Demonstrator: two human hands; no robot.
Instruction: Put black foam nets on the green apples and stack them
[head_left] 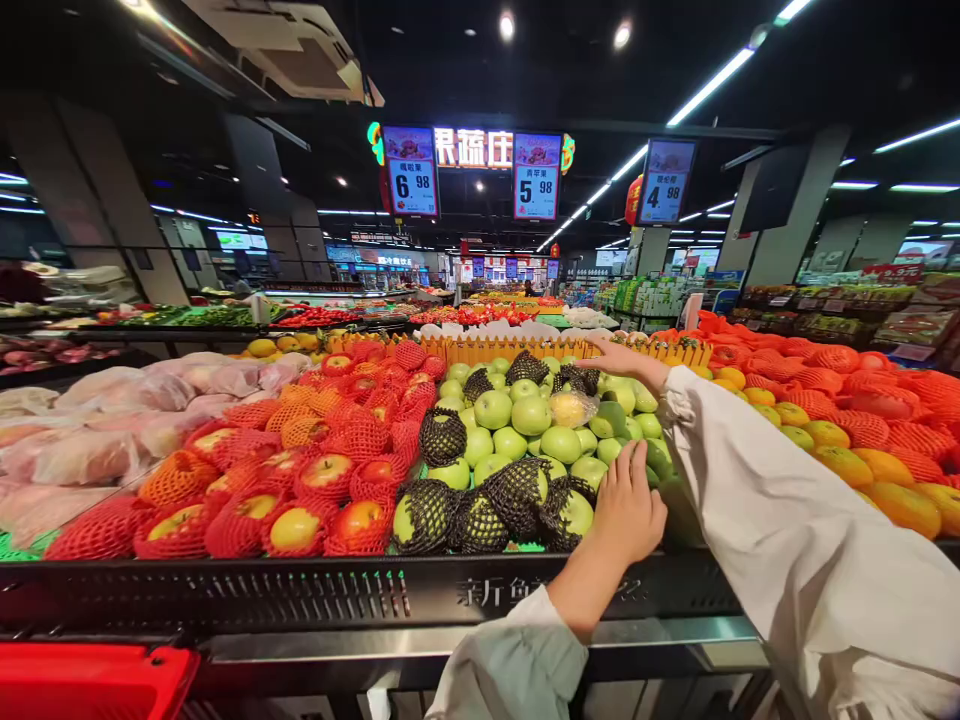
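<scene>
Green apples [529, 415] fill the middle of the display, several in black foam nets. Low at the right side of this pile, my left hand [628, 508] rests against the fruit with its fingers reaching forward, slightly bent and a little apart. Nothing shows in its grasp, though the undersides of the fingers are hidden. Farther back, my right hand [621, 358] stretches over the pile from the right, fingers extended near a black-netted apple [576, 379]. A yellowish fruit in clear wrap [572, 408] lies between the apples. Darker green fruit [658, 457] sits beside my left hand.
Red-netted apples [327, 472] and bagged pinkish fruit [97, 440] lie left; oranges [841, 464] and red-netted fruit [922, 400] lie right. A black display edge [300, 592] runs in front. A red basket [90, 680] stands lower left. Price screens [537, 176] hang above.
</scene>
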